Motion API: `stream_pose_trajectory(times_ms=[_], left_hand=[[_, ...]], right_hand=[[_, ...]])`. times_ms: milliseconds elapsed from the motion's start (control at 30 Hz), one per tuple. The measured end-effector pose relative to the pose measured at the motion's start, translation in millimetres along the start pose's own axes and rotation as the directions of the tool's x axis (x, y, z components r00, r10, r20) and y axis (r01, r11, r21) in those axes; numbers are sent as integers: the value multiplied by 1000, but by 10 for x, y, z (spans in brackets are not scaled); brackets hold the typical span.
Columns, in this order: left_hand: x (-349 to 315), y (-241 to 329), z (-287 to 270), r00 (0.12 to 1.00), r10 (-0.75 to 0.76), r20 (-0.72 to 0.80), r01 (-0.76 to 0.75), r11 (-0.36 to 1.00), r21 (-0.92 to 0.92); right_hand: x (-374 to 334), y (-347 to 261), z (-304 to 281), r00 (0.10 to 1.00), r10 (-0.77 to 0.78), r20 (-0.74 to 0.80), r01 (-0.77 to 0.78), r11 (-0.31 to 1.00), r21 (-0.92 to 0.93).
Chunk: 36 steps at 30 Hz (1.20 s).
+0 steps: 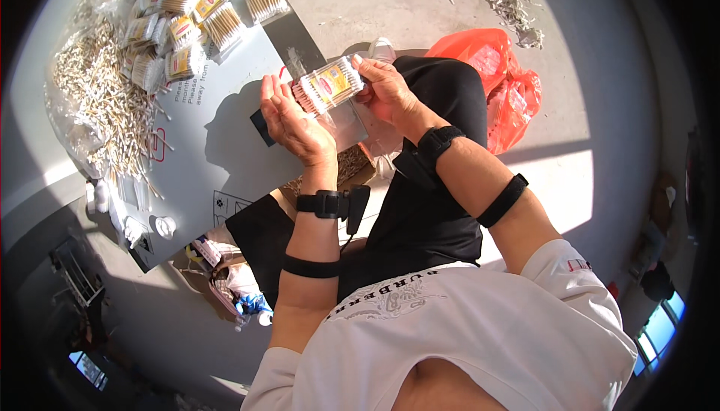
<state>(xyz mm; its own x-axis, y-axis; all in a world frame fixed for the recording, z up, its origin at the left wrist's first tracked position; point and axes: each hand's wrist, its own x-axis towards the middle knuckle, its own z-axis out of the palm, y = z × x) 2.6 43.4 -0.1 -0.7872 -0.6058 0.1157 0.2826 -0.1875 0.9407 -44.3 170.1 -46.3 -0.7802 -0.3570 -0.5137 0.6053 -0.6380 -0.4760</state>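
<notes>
a bulky red plastic bag (469,51) sits on the pale floor (420,2), its crinkled sides lit by sun. past it, toward the top of the view, lies a loose heap of pale scraps (512,2). the grey bench (187,197) carries dark print and red marks on its face, and a small white round object (164,226) rests near its lower end. beneath that end, mixed clutter (229,272) includes a blue and white item (255,306). a bright left window (88,370) and a larger right window (664,328) show toward the lower corners.
</notes>
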Motion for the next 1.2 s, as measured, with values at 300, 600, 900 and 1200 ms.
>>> stream_pose_trajectory(times_ms=[300,600,900,1200], left_hand=[[15,13,-14,999,-28,-24,29,999,45],[5,32,-21,998,-57,-8,57,998,21],[8,58,44,995,-69,-74,65,997,-43],[12,70,54,996,-71,-54,69,997,-47]], right_hand=[[-66,-91,108,996,-62,-63,51,985,-164],[-10,-92,-6,999,-45,-14,44,995,-89],[1,-126,-61,999,36,30,-34,997,-65],[17,-150,-39,995,94,21,-94,996,-12]])
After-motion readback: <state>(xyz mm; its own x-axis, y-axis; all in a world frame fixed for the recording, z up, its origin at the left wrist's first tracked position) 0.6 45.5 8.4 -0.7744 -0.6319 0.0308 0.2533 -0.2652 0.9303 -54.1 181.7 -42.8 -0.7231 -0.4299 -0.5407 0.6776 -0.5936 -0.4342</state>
